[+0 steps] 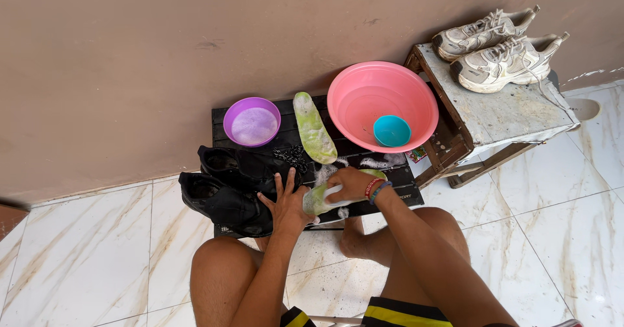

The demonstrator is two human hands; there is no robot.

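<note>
Head view looks down on my knees and my two hands over a black slatted crate [403, 183]. Nearest to me, my left hand [286, 205] lies flat with the fingers spread, released, and it presses down the near end of a green insole [316, 200] covered with foam. My right hand [351, 184] is just at 3 o'clock from the left one and its fingers are curled over the same insole; whether it grasps a brush or only the insole, I cannot tell, because the foam and the hand hide it. To do this scrubbing well, I judge that I must keep the left palm firm so the insole does not slide on the wet slats, and make short strokes along its length.

At 9 o'clock from my left hand sit two black shoes [224, 187], touching it. A little farther, at 12 o'clock, a second green insole [314, 129] lies on the crate, between a purple bowl [251, 122] with soapy water at 11 o'clock and a pink basin [382, 96] at 1 o'clock, with a small teal bowl [392, 130] inside. Farthest, at 2 o'clock, a pair of white sneakers [497, 44] rests on a wooden stool [494, 112].
</note>
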